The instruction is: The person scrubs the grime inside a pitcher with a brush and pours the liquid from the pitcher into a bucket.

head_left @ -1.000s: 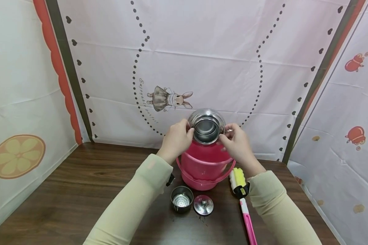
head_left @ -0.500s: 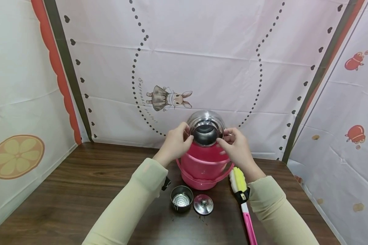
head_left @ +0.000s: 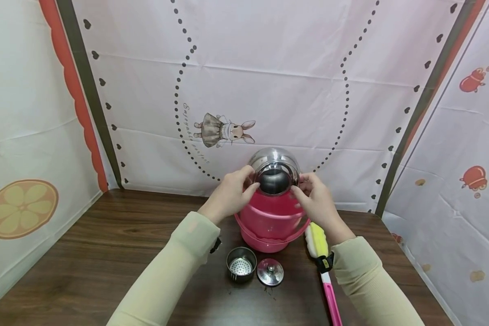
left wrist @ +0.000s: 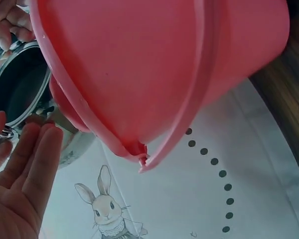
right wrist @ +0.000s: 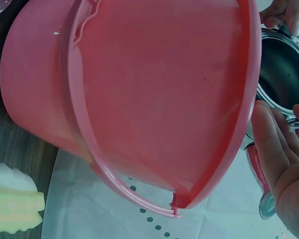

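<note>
A shiny stainless steel kettle (head_left: 274, 156) is tipped over the far rim of a pink bucket (head_left: 265, 226), its round mouth turned toward me and down. My left hand (head_left: 233, 192) pinches the left side of the kettle's rim between thumb and fingers. On the opposite side, my right hand (head_left: 317, 195) pinches the rim likewise. The kettle's dark interior (right wrist: 284, 72) shows in the right wrist view, and a red and metal piece (right wrist: 260, 172) hangs beside the fingers there. In the left wrist view the bucket's wall (left wrist: 119, 64) fills the middle.
In front of the bucket stand a metal strainer cup (head_left: 241, 266) and, beside it, a knobbed metal lid (head_left: 270, 272), with dark bits on the wooden table (head_left: 146, 253). A pink-handled brush (head_left: 330, 294) with a yellow and white sponge head lies right. A printed curtain (head_left: 309, 104) rises behind.
The kettle has tipped further, so its mouth faces lower and more of its rounded body shows. Both hands have sunk slightly with it; bucket, cup, lid and brush are unmoved.
</note>
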`<state>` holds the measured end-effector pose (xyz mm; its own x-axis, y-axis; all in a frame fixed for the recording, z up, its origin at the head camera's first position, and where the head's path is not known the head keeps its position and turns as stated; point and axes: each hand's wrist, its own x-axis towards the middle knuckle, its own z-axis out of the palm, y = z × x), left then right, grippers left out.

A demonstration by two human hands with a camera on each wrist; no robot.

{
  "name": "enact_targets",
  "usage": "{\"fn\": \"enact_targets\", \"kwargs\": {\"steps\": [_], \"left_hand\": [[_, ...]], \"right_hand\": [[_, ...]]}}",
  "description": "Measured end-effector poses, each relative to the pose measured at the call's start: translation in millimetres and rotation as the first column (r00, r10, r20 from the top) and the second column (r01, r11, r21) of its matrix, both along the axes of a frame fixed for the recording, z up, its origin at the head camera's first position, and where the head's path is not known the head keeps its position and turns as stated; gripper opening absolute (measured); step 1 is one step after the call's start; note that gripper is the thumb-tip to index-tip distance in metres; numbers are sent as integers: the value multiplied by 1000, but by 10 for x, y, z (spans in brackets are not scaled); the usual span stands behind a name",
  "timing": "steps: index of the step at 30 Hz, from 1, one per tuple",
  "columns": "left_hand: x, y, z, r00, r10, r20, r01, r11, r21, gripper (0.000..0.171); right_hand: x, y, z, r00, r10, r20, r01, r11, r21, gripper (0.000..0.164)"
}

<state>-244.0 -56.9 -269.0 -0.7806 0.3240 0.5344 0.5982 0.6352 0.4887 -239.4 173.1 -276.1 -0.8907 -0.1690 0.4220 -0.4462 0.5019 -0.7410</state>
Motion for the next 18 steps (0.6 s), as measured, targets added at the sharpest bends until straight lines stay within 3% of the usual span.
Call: {"fn": "enact_targets", "kwargs": {"steps": [5,11,15,18], "left_hand": [[-4,-7,-13,999,-14,-34,14,1000,-11,17],[3,-21,-47,999,-11,-30,11,1000,-24,21],[19,-27,-73,998,22,-61,-26,997,-68,22],[37,-22,-93,992,67,-111,-77,993,-93,24]], "right_hand": [[2,-1,3,1000,-19,-7,19,1000,3,27],[28,3,10,996,22,88,-13,994,-107,18],[34,-1,21,992,39,121,-19,986,-167,32],[38,-11,30,992,26,121,-8,988,-152,42]]}}
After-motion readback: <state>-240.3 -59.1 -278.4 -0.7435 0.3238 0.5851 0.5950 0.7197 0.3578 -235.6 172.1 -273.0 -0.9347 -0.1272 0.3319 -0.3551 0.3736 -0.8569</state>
